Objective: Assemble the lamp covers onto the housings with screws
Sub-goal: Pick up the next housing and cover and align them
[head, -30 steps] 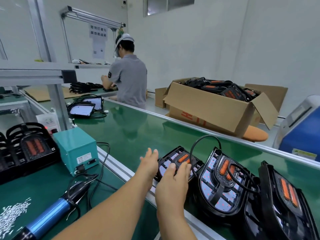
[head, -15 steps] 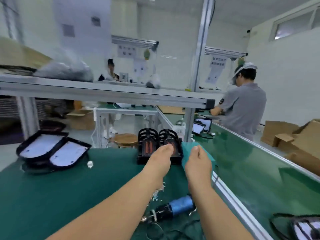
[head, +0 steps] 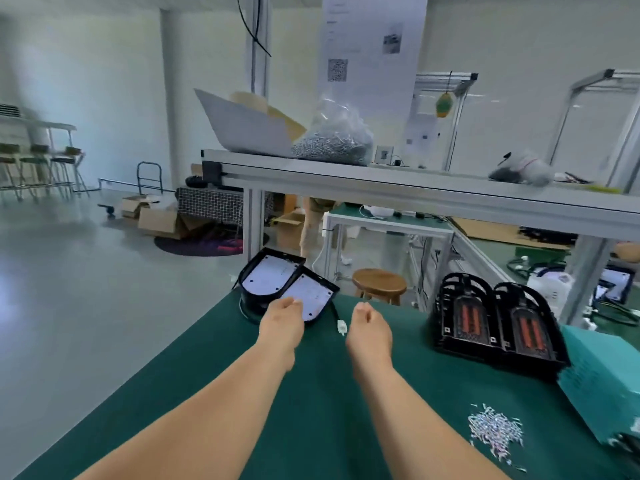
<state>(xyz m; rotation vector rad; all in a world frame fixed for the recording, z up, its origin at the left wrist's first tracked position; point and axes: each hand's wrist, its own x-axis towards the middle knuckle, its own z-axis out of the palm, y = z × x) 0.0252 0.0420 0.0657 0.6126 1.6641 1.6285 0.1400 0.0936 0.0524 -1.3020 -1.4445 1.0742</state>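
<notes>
You reached both arms out over the green table mat (head: 311, 410). Your left hand (head: 282, 323) hung with its fingers loosely curled and held nothing; its fingertips lay over the near edge of the nearer of two lamp housings (head: 310, 297), and I could not tell whether they touched it. Your right hand (head: 369, 329) was likewise loosely curled and empty, above the mat just right of a small white connector (head: 341, 328) on a black lead running from that housing.

The two housings, black trays with white boards facing up, sat side by side at the far left corner of the table, the farther one (head: 268, 278) tilted against the nearer. Well to your right stood two black ribbed lamp covers (head: 465, 318) with orange slats, touching each other, beside a teal box (head: 602, 375). A loose pile of screws (head: 495, 431) lay on the mat near your right forearm. On the shelf (head: 415, 188) above rested a clear bag of screws (head: 334, 140).
</notes>
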